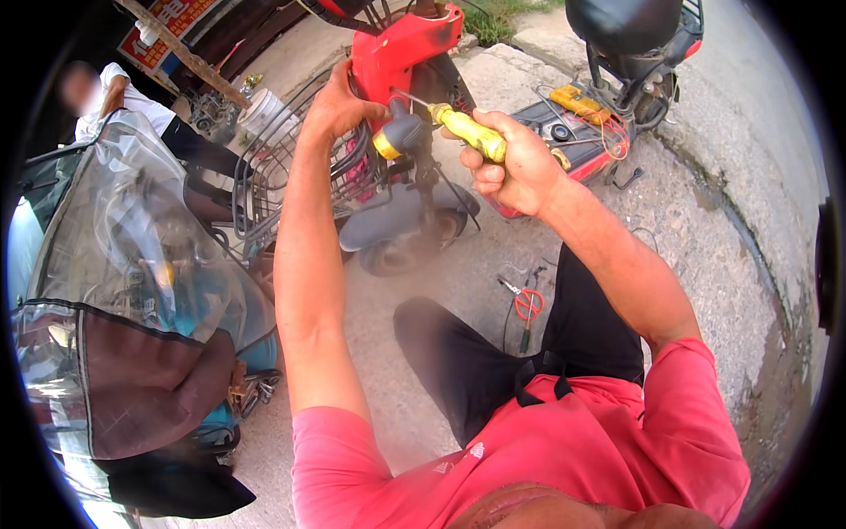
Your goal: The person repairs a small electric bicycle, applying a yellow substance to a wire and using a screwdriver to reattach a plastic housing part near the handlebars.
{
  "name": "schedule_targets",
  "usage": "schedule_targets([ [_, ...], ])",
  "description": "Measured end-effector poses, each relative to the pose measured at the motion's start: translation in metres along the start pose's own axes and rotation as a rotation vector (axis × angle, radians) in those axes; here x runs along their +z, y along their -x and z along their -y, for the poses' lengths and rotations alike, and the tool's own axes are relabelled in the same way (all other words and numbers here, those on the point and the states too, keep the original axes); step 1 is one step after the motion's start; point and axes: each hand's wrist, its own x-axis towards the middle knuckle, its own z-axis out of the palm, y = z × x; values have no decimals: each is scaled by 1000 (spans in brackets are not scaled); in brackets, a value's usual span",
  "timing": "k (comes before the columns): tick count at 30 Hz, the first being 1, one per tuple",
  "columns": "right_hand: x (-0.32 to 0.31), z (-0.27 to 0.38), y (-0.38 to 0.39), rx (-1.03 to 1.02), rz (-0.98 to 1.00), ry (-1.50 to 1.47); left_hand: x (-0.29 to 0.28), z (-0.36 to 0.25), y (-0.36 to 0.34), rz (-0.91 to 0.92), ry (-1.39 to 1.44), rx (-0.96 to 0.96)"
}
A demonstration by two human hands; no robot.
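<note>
My left hand (pixel 339 106) grips the left edge of a red front panel (pixel 401 48) on a scooter, thumb reaching toward a black fitting with a yellow band (pixel 397 138). My right hand (pixel 515 167) is closed round a yellow-handled screwdriver (pixel 471 128). Its thin shaft points up-left and meets the red panel just above that fitting; the exact tip contact is too small to make out. Below them are the scooter's front wheel and grey mudguard (pixel 388 225), and a wire basket (pixel 264 167) beside my left forearm.
Scissors (pixel 529 302) and tools lie by my knees. The scooter's footboard (pixel 538 119) holds a yellow tool (pixel 577 101) and wires. A covered vehicle (pixel 132 247) stands close left. Another person (pixel 150 115) is behind it, near a white bucket (pixel 264 115). A cracked pavement channel (pixel 740 229) runs right.
</note>
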Motion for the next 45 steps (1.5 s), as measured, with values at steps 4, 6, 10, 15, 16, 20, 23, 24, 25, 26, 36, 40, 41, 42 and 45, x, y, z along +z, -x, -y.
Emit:
schedule_targets([
  [4, 11, -2, 4, -140, -258, 379, 1, 6, -2, -24, -38, 12],
  [6, 8, 2, 9, -272, -304, 746, 2, 8, -4, -47, -54, 43],
  [10, 13, -1, 21, -640, -466, 1544, 3, 8, -4, -34, -33, 40],
  [15, 12, -7, 29, -729, -355, 1634, 2, 9, -5, -14, 5, 39],
  [16, 9, -9, 28, -802, -326, 1643, 3, 8, -5, -23, 4, 45],
  [20, 4, -18, 19, -781, -307, 1542, 1, 2, 2, -44, -3, 55],
  [23, -9, -21, 4, -472, -167, 823, 2, -4, 0, -42, 6, 64],
  [24, -7, -16, 4, -241, -51, 416, 2, -3, 1, -39, 6, 59],
  [25, 1, -10, 7, -8, 64, 7, 2, -1, 1, -39, 5, 52],
  [26, 14, -9, 12, -14, -62, 16, 2, 0, 2, -38, 4, 47],
  [36, 12, -9, 23, -837, -352, 1647, 2, 6, -2, -37, 26, 80],
  [40, 14, -7, 22, -595, -306, 1336, 2, 5, -4, -26, 14, 57],
  [41, 13, -9, 19, -521, -293, 1108, 3, 4, -4, -23, 14, 54],
  [42, 10, -10, 17, -446, -270, 962, 2, 3, -3, -20, 11, 48],
  [45, -6, -5, 7, -224, -199, 524, 3, 5, -4, -33, 7, 56],
])
